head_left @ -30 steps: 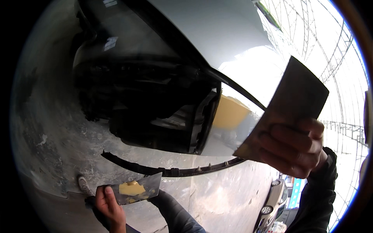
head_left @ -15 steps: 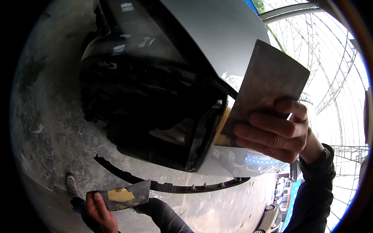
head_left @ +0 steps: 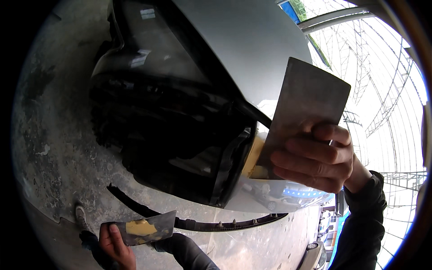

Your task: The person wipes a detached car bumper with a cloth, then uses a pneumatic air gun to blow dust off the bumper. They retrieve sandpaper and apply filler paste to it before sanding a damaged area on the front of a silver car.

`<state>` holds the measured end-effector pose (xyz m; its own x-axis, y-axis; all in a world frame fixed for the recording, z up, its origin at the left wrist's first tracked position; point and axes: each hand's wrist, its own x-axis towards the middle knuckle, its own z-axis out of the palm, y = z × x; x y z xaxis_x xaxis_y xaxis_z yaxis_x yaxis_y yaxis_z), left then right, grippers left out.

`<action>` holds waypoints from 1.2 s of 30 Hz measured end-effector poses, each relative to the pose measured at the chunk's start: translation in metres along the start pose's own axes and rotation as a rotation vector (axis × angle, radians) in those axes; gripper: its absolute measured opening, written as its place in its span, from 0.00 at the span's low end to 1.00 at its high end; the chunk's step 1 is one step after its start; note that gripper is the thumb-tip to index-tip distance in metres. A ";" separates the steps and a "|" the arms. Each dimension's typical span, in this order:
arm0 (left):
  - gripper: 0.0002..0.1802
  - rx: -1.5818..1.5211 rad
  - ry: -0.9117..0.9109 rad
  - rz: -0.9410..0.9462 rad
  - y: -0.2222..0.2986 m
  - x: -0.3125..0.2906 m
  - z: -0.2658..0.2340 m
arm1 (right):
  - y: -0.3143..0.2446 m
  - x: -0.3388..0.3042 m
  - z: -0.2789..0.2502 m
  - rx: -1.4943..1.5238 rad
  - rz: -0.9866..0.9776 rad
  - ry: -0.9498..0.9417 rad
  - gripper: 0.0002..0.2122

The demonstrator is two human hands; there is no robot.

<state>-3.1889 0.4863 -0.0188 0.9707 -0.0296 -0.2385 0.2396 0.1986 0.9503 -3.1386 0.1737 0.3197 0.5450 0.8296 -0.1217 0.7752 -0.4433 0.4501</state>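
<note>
My right hand grips a flat, rectangular grey metal spreader, fingers laid across its face. Its left edge lies against a smear of yellow body filler on the silver car panel, beside a large dark opening; the exact contact is hidden behind the blade. Low on the left, my left hand pinches a second metal plate, thumb on top. A lump of the same yellow filler sits on that plate, with smaller smears near it.
A long black trim strip with clips lies on the stained concrete floor below the car. Glossy dark glass and a grey panel rise beyond the opening. Another car stands at the lower right.
My right hand and its spreader have shifted slightly left and down, and more yellow filler shows beside the blade. My left hand still holds its plate. The view has moved a little.
</note>
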 end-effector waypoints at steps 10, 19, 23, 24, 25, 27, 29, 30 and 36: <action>0.13 0.001 0.081 -0.014 -0.001 -0.003 0.009 | 0.003 0.009 0.010 -0.014 0.001 0.085 0.11; 0.14 0.057 0.076 0.032 0.003 -0.002 0.014 | 0.004 0.006 0.018 -0.038 -0.008 0.116 0.10; 0.15 -0.005 0.015 -0.016 0.000 0.000 0.007 | -0.002 -0.004 0.014 -0.022 0.038 0.066 0.09; 0.15 0.000 0.016 -0.021 0.000 0.000 0.006 | -0.003 -0.006 0.013 -0.022 0.045 0.054 0.09; 0.15 0.005 0.017 -0.025 0.000 -0.001 0.004 | -0.005 -0.008 0.010 -0.033 0.045 0.040 0.09; 0.15 -0.020 0.039 -0.047 -0.003 -0.001 0.003 | -0.006 -0.008 0.007 -0.041 0.033 0.035 0.09; 0.14 -0.044 0.055 -0.051 -0.003 -0.001 0.003 | -0.007 -0.005 0.006 -0.032 0.008 0.054 0.10; 0.14 -0.056 0.052 -0.047 -0.001 -0.001 0.006 | -0.008 -0.003 0.008 -0.046 0.004 0.062 0.10; 0.13 0.005 -0.030 -0.010 -0.002 0.001 -0.002 | -0.012 0.000 0.017 -0.037 0.038 0.052 0.08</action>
<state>-3.1889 0.4876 -0.0217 0.9685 -0.0604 -0.2416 0.2488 0.1932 0.9491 -3.1424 0.1733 0.2991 0.5555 0.8295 -0.0578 0.7414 -0.4627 0.4861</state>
